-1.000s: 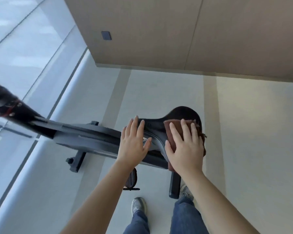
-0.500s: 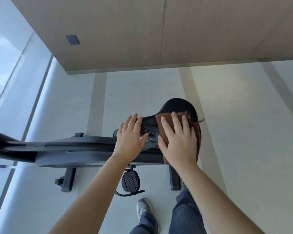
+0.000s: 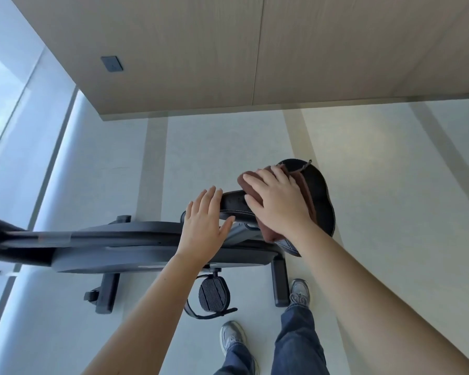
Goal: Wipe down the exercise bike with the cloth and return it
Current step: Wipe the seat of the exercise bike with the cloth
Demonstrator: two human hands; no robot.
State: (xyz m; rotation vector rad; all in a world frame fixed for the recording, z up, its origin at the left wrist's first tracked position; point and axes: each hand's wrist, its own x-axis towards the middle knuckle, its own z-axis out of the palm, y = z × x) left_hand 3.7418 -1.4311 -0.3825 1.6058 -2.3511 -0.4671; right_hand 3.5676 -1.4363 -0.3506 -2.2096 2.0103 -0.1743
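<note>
Sliding noseward since half a second ago, the right hand [image 3: 279, 204] has drawn the folded brown terry cloth [image 3: 306, 190] off the rear rim of the black padded saddle [image 3: 324, 201]. A bare strip of seat now shows past its outer edge. I judge the saddle wipe mid-stroke, with the frame and the cloth's return yet to come. Nearest, below both wrists, stand grey trainers [image 3: 232, 336] and a ribbed black strapped pedal [image 3: 214, 295]. Under the left forearm runs the dark grey bike frame [image 3: 136, 249]. The left hand [image 3: 205, 224] lies flat, fingers straight, steadying the saddle nose just beside the cloth. The right presses the cloth with straight fingers, not gripping. Far beyond the fingertips, a small dark wall plate [image 3: 111, 64] sits on pale wood panelling [image 3: 336, 50]. Its mark is too small to read, and no brand shows.
</note>
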